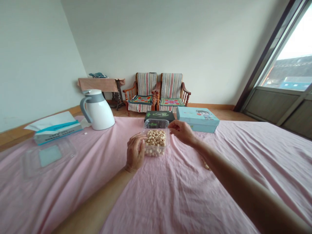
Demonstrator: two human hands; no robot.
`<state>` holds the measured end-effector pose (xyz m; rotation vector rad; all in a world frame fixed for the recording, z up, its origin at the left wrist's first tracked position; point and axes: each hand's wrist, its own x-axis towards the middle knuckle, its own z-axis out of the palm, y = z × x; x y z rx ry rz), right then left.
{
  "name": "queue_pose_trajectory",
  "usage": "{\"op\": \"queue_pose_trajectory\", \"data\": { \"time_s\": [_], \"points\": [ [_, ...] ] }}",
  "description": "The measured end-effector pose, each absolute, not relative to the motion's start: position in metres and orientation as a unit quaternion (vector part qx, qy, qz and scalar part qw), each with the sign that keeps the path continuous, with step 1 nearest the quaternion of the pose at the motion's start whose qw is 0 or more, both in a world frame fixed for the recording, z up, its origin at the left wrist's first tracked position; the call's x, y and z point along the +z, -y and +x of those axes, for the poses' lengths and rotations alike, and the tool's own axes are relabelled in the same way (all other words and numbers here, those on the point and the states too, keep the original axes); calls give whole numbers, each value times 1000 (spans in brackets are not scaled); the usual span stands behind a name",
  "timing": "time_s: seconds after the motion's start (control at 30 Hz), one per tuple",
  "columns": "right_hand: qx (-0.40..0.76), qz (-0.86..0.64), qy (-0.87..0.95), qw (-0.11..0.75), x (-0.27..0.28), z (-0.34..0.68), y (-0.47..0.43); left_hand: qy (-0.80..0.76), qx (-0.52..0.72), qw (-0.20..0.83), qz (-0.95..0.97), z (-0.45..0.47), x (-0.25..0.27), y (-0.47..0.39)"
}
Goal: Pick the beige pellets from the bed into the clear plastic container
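A clear plastic container (146,151) stands on the cloth before me, filled with small, pale tan, roundish pieces (156,138) that look like nuts or bite-sized snacks. My left hand (136,150) is curled against the container's left side, its fingers over the rim and the thumb near the front. At the far right corner, my right hand (182,131) has bent fingers closed at the rim; anything small between the fingertips is hidden. A few tan pieces (206,165) lie on the cloth, partly behind my right forearm.
A clear plastic lid (68,150) with a pale label lies left on the pink cloth (156,201). Beyond it are a tissue pack (58,131) and white jug (101,112). A black box (159,114) and light-blue box (204,125) stand behind the container; two chairs (146,84) stand farther back.
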<state>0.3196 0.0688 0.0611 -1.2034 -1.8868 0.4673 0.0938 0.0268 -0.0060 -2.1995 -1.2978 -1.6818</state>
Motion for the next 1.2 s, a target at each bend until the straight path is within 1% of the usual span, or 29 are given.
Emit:
{"op": "queue_pose_trajectory", "data": {
  "time_s": [0.07, 0.17, 0.27, 0.33, 0.4, 0.5, 0.67, 0.77, 0.87, 1.0, 1.1, 1.2],
  "points": [
    [194, -515, 723, 418, 49, 343, -73, 429, -542, 48, -721, 94, -6, -28],
    [210, -582, 630, 469, 24, 387, -80, 433, -542, 67, -717, 94, -4, -27],
    [230, -621, 543, 517, -4, 429, -84, 421, -550, 120, -711, 95, 0, -21],
    [231, -635, 513, 529, -20, 453, -85, 383, -542, 167, -729, 97, 4, -12],
    [217, -646, 504, 531, -35, 473, -85, 317, -515, 186, -774, 103, 7, -1],
    [201, -662, 474, 545, -50, 497, -87, 234, -439, 134, -857, 123, 11, 17],
    [234, -651, 390, 608, -58, 517, -91, 214, -243, 10, -946, 183, 23, 29],
    [245, -643, 403, 603, -57, 518, -90, 180, -179, -33, -967, 224, 26, 23],
    [232, -656, 431, 574, -56, 516, -88, 176, -165, -53, -969, 261, 19, 14],
    [190, -679, 468, 533, -56, 515, -87, 227, -162, -35, -960, 293, -2, 5],
    [183, -679, 479, 525, -55, 514, -85, 233, -166, -21, -958, 301, -12, 2],
    [188, -677, 483, 524, -53, 513, -83, 223, -205, -13, -953, 296, -4, 1]
  ]
}}
